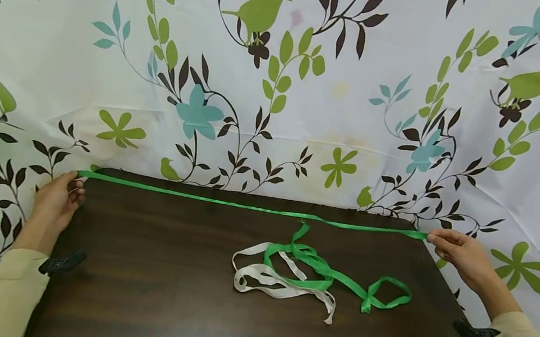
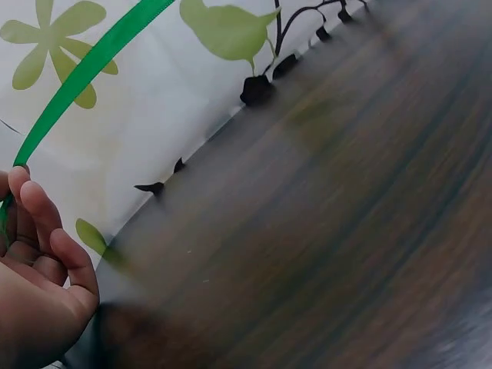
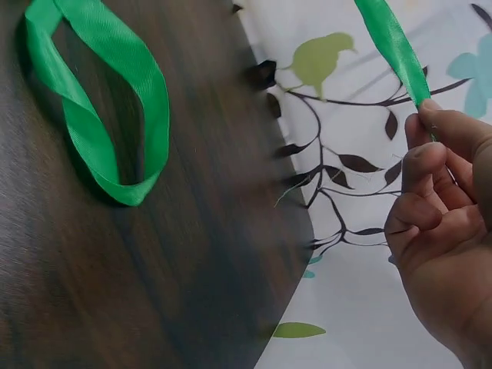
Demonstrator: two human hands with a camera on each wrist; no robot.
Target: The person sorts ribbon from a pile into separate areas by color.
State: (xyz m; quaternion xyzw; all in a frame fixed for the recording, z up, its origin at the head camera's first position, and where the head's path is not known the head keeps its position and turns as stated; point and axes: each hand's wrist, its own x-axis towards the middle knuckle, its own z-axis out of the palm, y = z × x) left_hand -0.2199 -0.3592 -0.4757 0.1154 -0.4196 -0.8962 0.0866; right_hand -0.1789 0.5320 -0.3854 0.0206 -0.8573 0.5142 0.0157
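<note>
A green ribbon [image 1: 243, 206] is stretched nearly straight across the far side of the table, held at both ends. My left hand [image 1: 58, 202] pinches its left end; in the left wrist view the ribbon [image 2: 84, 73] runs up and away from the fingers [image 2: 40, 204]. At the other end, my right hand [image 1: 462, 258] pinches the ribbon between thumb and forefinger, and loose threads hang near it in the right wrist view. Below the stretched length, a second green ribbon [image 1: 347, 281] lies on the table with a knotted loop [image 3: 154, 115] at its right. A white ribbon [image 1: 277, 292] lies tangled with it.
The dark wooden table [image 1: 150, 291] fills the lower middle. Behind and beside it hangs a white cloth [image 1: 71, 84] printed with leaves, birds and flowers. Dark bands sit on both wrists over beige sleeves [image 1: 6, 292].
</note>
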